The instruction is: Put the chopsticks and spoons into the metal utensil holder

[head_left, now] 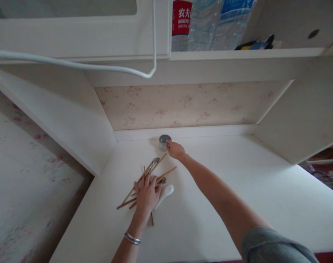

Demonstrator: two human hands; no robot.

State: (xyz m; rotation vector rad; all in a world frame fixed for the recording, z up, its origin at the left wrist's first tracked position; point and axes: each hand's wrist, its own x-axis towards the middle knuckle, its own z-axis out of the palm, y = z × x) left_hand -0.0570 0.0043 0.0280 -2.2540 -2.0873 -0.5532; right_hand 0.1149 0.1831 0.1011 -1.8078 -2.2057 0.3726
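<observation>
My left hand [147,195] lies flat with fingers spread on a pile of wooden chopsticks [133,191], metal spoons [152,165] and a white ceramic spoon [166,191] on the white desk [224,197]. My right hand [175,149] reaches far back and its fingers close on the side of a small round metal holder [163,141] standing upright against the back ledge. A silver bracelet circles my left wrist.
A floral back panel [183,106] closes the desk niche. White side panels rise left and right. A shelf above holds water bottles [210,23]. A white cable [100,65] hangs across the top left. A floral surface lies left of the desk.
</observation>
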